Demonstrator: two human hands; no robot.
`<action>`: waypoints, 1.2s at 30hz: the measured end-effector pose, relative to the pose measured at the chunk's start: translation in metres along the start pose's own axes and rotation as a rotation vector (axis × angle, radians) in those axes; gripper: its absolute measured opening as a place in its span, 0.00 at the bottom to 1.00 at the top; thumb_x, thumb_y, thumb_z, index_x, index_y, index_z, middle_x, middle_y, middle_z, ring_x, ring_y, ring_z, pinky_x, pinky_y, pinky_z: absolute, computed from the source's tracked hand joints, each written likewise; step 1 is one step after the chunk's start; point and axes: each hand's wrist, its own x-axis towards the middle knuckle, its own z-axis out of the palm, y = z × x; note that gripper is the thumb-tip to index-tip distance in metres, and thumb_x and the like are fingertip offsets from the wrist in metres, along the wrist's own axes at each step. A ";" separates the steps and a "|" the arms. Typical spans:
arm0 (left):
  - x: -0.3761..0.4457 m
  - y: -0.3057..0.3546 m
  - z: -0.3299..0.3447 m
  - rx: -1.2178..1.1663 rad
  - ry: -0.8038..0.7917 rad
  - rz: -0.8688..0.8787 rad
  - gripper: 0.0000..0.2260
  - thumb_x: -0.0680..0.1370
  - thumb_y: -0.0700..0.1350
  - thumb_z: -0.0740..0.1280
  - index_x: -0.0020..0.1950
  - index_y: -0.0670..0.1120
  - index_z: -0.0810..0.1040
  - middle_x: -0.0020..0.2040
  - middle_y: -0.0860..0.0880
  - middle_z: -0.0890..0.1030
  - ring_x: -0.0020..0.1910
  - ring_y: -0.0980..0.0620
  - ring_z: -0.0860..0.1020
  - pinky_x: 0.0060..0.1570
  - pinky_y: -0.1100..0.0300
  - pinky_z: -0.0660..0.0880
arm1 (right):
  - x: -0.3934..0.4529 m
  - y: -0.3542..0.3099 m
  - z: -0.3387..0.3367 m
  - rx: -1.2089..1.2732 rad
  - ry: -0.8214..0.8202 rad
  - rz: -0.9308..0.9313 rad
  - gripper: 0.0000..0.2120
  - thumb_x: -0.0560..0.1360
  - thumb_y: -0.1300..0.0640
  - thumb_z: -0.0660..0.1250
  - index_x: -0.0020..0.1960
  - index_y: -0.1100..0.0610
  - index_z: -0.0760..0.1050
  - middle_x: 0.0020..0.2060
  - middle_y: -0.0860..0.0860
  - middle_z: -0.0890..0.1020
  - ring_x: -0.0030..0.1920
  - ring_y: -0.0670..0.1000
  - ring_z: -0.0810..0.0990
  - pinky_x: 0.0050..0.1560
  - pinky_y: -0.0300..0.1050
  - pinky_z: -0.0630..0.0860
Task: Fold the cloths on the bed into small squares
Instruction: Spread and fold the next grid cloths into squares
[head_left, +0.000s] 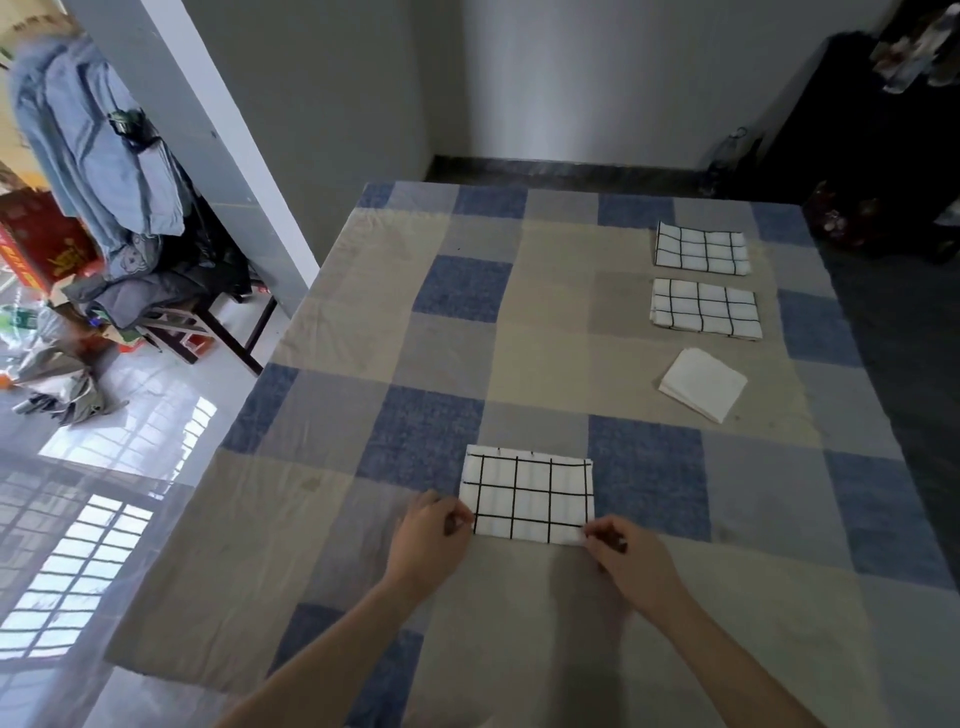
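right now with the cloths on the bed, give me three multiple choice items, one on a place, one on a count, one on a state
1. Where does the plain white folded square cloth lie?
A. nearer the person than the two far black-grid white cloths
B. on the chair
C. under the near cloth

2. How many black-grid white cloths are on the blue, grey and beige checked bedsheet?
A. one
B. three
C. five

3. What are the hands doing to the near black-grid white cloth?
A. resting away from it
B. holding it in the air
C. pinching its near corners as it lies flat

Answers: 1 A, it sits below the far pair in the view. 2 B, two far right, one near. 3 C, left hand and right hand grip a corner each.
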 end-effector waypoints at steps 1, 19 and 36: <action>0.002 0.000 0.000 0.023 -0.002 0.019 0.05 0.75 0.45 0.67 0.47 0.54 0.80 0.42 0.60 0.71 0.45 0.56 0.73 0.47 0.60 0.70 | 0.001 -0.001 -0.001 0.002 0.003 -0.005 0.04 0.75 0.60 0.70 0.45 0.51 0.80 0.37 0.45 0.83 0.33 0.40 0.78 0.36 0.30 0.72; 0.034 0.040 0.033 0.510 -0.211 0.419 0.28 0.82 0.46 0.56 0.79 0.46 0.49 0.80 0.48 0.44 0.78 0.48 0.39 0.76 0.48 0.41 | 0.032 -0.044 0.057 -0.481 0.214 -0.470 0.19 0.76 0.57 0.59 0.66 0.56 0.71 0.68 0.56 0.71 0.68 0.56 0.70 0.65 0.53 0.72; 0.038 0.011 0.036 0.642 -0.094 0.317 0.34 0.79 0.69 0.44 0.80 0.51 0.49 0.80 0.49 0.48 0.79 0.50 0.43 0.74 0.44 0.37 | 0.053 0.018 0.024 -0.809 0.110 -0.367 0.26 0.81 0.46 0.46 0.77 0.52 0.59 0.76 0.47 0.61 0.75 0.45 0.55 0.74 0.51 0.48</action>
